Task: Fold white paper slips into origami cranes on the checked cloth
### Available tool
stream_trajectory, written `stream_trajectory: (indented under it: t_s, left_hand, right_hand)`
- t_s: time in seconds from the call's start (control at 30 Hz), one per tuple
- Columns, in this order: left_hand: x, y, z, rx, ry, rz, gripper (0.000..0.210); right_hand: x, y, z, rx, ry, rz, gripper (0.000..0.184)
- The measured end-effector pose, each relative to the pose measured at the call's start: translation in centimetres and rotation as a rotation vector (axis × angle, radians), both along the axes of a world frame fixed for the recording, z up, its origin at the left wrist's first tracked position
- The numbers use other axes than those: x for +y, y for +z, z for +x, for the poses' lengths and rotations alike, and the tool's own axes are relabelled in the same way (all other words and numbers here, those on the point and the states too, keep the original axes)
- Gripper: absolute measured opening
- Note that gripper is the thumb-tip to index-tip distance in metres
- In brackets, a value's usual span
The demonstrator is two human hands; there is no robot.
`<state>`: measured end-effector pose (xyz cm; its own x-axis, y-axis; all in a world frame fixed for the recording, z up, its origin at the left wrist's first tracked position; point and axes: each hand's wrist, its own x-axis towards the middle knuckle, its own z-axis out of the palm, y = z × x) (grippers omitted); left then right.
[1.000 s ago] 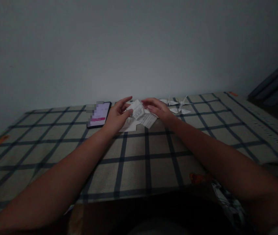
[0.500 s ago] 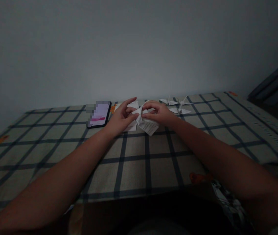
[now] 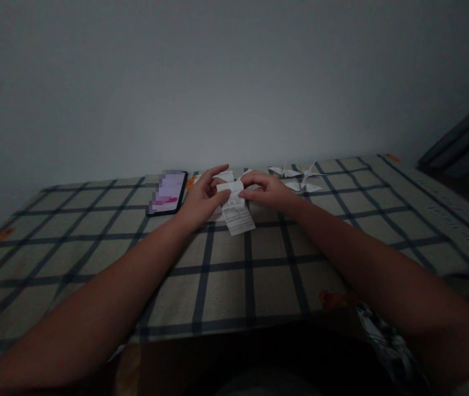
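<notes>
A creased sheet of white printed paper is held up between my two hands over the table. My left hand pinches its left edge between thumb and fingers, the index finger raised. On the right edge, my right hand grips the paper with thumb and curled fingers. Behind my left hand lies more white paper, partly covered. Several folded paper cranes sit just beyond my right hand.
A smartphone with a lit, partly blurred screen lies left of my left hand. The checked tablecloth covers the table, which meets a plain wall at the back. Dark slanted fabric hangs at the far right.
The paper between my hands has turned and unfolded, its lower part swinging left and now facing me flatter. Both hands stay almost where they were.
</notes>
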<state>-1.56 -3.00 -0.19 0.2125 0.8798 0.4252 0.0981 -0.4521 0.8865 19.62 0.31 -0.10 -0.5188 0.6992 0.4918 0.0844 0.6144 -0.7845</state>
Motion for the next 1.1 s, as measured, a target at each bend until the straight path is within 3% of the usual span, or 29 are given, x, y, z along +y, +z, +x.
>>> stream_trajectory:
  t_s: [0.1, 0.23, 0.37, 0.47, 0.57, 0.73, 0.87, 1.1]
  left_hand:
    - [-0.1, -0.1, 0.2, -0.015, 0.017, -0.007, 0.067]
    - [0.0, -0.2, 0.3, -0.092, 0.022, -0.078, 0.068]
    - [0.2, -0.2, 0.2, -0.170, -0.002, -0.147, 0.076]
    - [0.1, 0.0, 0.2, -0.189, -0.010, -0.204, 0.079]
    - [0.0, 0.1, 0.2, -0.167, 0.005, -0.243, 0.071]
    - [0.0, 0.1, 0.3, -0.154, 0.015, -0.267, 0.051]
    - [-0.2, 0.4, 0.5, -0.181, 0.045, -0.307, 0.048]
    - [-0.8, 1.0, 0.9, -0.157, 0.077, -0.346, 0.045]
  right_hand:
    - [0.1, 0.0, 0.1, -0.007, -0.027, 0.036, 0.023]
    - [0.3, -0.1, 0.4, 0.027, 0.027, -0.043, 0.017]
    - [0.2, -0.1, 0.3, 0.114, 0.034, -0.047, 0.039]
    - [-0.1, 0.0, 0.2, 0.103, 0.061, -0.006, 0.037]
    - [-0.3, 0.3, 0.4, 0.004, 0.037, 0.056, 0.026]
    - [-0.4, 0.5, 0.8, -0.082, 0.062, 0.036, 0.026]
    - [-0.6, 0.5, 0.7, -0.103, 0.138, 0.027, 0.032]
    - [0.0, 0.2, 1.0, -0.157, 0.107, 0.157, 0.027]
